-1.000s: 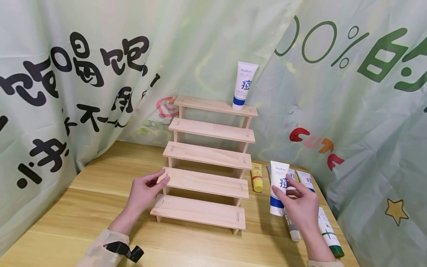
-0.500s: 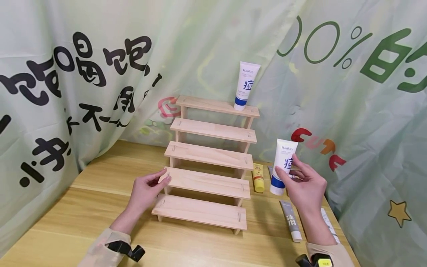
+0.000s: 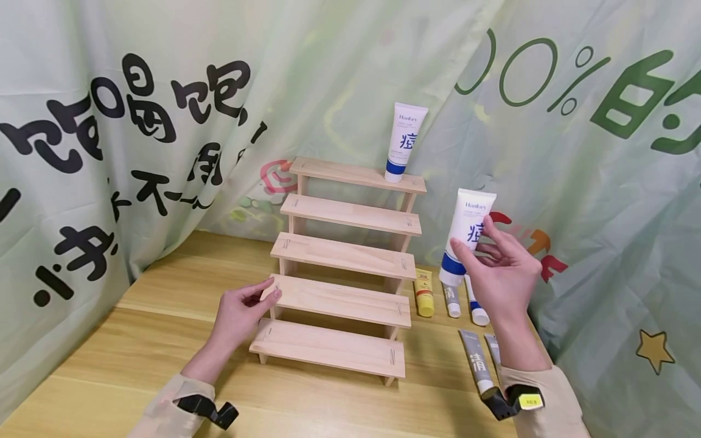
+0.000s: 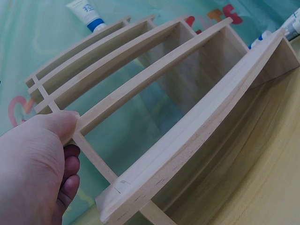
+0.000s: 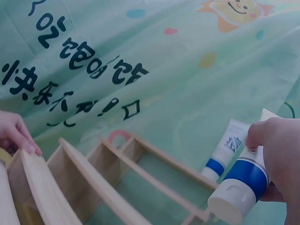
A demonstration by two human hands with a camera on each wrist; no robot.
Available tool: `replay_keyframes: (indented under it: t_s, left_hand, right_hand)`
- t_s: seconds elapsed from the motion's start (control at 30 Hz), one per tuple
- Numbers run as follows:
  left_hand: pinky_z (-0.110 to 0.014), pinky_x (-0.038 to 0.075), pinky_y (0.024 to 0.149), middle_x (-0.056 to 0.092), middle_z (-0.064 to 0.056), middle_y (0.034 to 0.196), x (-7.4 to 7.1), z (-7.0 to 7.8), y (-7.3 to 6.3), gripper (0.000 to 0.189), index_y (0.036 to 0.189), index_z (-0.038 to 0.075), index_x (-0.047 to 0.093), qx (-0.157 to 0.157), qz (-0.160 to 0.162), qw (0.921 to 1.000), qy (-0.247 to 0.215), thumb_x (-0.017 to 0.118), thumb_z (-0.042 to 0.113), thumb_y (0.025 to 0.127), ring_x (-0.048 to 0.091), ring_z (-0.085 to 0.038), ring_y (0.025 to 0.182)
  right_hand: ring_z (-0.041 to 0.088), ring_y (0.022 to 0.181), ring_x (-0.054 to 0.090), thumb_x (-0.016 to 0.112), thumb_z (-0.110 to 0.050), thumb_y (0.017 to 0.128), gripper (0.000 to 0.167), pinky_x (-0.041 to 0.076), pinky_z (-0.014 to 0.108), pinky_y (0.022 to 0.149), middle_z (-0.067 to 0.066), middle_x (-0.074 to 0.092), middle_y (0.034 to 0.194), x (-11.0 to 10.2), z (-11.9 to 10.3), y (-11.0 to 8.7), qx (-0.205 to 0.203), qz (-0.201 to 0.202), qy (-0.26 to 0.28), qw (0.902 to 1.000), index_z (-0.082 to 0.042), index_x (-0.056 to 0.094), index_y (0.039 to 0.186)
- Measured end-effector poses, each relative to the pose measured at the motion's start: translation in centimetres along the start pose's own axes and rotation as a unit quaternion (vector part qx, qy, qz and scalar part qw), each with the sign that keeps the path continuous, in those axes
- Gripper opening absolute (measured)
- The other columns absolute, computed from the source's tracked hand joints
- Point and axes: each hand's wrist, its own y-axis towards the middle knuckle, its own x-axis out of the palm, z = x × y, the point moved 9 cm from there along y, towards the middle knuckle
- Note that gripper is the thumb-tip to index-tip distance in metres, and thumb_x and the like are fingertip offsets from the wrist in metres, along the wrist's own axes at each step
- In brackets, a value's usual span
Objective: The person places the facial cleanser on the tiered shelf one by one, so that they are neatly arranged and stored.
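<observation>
Pinching a white plastic tube with a blue band (image 3: 465, 222), my right fingers (image 3: 499, 236) hold it aloft right of the pale wooden five-step rack (image 3: 345, 255); my left fingers (image 3: 268, 298) grip its second-lowest step's left end.

A pale green cloth (image 3: 328, 73) hangs behind the wooden table (image 3: 306, 407) at six o'clock, with big black writing (image 3: 146, 115) at ten, green writing (image 3: 632, 100) at two and a yellow star (image 3: 655, 351) at four.
</observation>
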Motion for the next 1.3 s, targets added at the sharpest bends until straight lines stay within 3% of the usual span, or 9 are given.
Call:
replay_keyframes:
  t_s: [0.47, 0.7, 1.1, 1.3]
  left_hand:
    - [-0.021, 0.054, 0.070, 0.076, -0.011, 0.119, -0.6, -0.2, 0.0, 0.040, 0.123, 0.011, 0.080, -0.004, 0.006, 1.0000, -0.003, 0.090, 0.030, 0.089, 0.065, -0.016, 0.084]
    - [-0.019, 0.055, 0.075, 0.075, -0.013, 0.123, -0.6, -0.2, -0.1, 0.042, 0.124, 0.010, 0.080, -0.001, 0.002, 1.0000, -0.001, 0.090, 0.032, 0.089, 0.068, -0.016, 0.096]
    - [-0.019, 0.055, 0.075, 0.075, -0.011, 0.125, -0.2, -0.2, 0.1, 0.041, 0.123, 0.010, 0.080, -0.003, -0.002, 0.9999, -0.015, 0.090, 0.030, 0.089, 0.067, -0.016, 0.094]
    - [-0.019, 0.055, 0.079, 0.073, -0.009, 0.128, 0.1, -0.2, 0.0, 0.042, 0.124, 0.010, 0.079, -0.013, -0.010, 0.9996, -0.024, 0.090, 0.031, 0.089, 0.069, -0.020, 0.104]
  right_hand:
    - [0.009, 0.094, 0.074, 0.091, -0.006, 0.084, 0.059, 0.057, 0.021, 0.079, 0.007, 0.075, 0.121, 4.5, -4.4, 3.8, -0.053, -0.001, 0.079, 0.9955, -0.023, 0.070, 0.136]
    - [0.015, 0.095, 0.076, 0.092, -0.003, 0.082, 0.061, 0.059, 0.024, 0.079, 0.011, 0.074, 0.117, 7.2, -6.0, 5.3, -0.070, -0.002, 0.129, 0.9893, -0.020, 0.070, 0.136]
    - [0.021, 0.095, 0.077, 0.093, -0.007, 0.083, 0.060, 0.060, 0.031, 0.081, 0.010, 0.073, 0.115, 12.2, -8.1, 7.3, -0.093, -0.010, 0.159, 0.9829, -0.016, 0.069, 0.137]
    - [0.021, 0.094, 0.077, 0.094, -0.012, 0.082, 0.060, 0.061, 0.032, 0.081, 0.009, 0.072, 0.114, 14.3, -8.4, 8.0, -0.096, -0.013, 0.169, 0.9808, -0.016, 0.069, 0.137]
